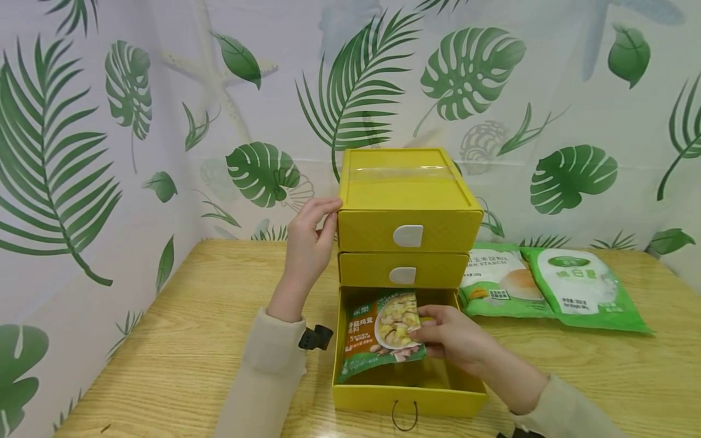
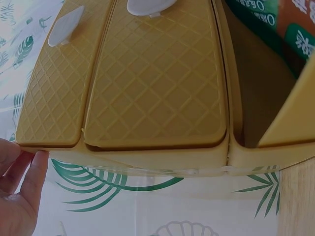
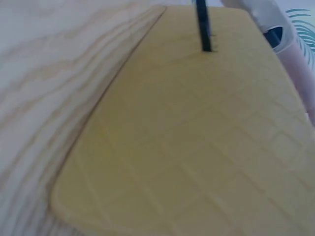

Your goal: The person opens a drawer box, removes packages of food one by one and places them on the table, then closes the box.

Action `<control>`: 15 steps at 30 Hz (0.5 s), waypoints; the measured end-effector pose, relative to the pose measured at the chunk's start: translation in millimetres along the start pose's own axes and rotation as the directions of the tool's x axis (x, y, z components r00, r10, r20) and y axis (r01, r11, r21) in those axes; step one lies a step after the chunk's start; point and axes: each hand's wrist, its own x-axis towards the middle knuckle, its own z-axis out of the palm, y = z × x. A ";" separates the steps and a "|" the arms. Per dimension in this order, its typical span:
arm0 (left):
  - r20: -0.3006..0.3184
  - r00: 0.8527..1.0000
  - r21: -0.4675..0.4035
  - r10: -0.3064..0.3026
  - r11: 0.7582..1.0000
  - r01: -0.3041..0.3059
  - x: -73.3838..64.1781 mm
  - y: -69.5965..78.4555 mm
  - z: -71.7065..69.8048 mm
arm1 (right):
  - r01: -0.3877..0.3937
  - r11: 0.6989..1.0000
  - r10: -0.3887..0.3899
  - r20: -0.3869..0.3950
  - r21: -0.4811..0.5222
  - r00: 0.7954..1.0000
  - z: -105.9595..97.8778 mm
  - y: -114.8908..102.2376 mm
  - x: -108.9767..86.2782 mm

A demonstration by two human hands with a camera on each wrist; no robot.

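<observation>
A yellow three-drawer box (image 1: 409, 230) stands on the table with its bottom drawer (image 1: 408, 398) pulled out. Inside that drawer leans a green and brown soup-seasoning packet (image 1: 364, 350), picturing a bowl of food. My right hand (image 1: 462, 340) reaches into the drawer and pinches the packet's right edge, thumb in front. My left hand (image 1: 312, 243) touches the box's upper left side near the top front corner; in the left wrist view its fingertips (image 2: 37, 169) meet that corner. The right wrist view shows the patterned drawer front (image 3: 197, 142), with the right hand out of sight.
To the right of the box lie a corn starch bag (image 1: 506, 280) and a green and white bag (image 1: 586, 289), side by side. Both upper drawers are closed, with white tabs (image 1: 408, 235). A dark cord loop (image 1: 404, 417) hangs on the bottom drawer's front. A leaf-print cloth (image 1: 263, 173) hangs behind.
</observation>
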 end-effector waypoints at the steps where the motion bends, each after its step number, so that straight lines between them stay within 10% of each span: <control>1: -0.001 1.000 0.000 -0.001 1.000 0.001 0.1 -0.2 0.1 | 0.001 1.000 -0.001 0.006 0.021 1.000 -0.6 -0.4 -1.2; 15: -0.002 1.000 0.003 0.005 1.000 -0.005 -0.1 -0.5 0.1 | 0.043 0.975 -0.053 0.042 0.220 0.998 -11.3 -5.1 -23.6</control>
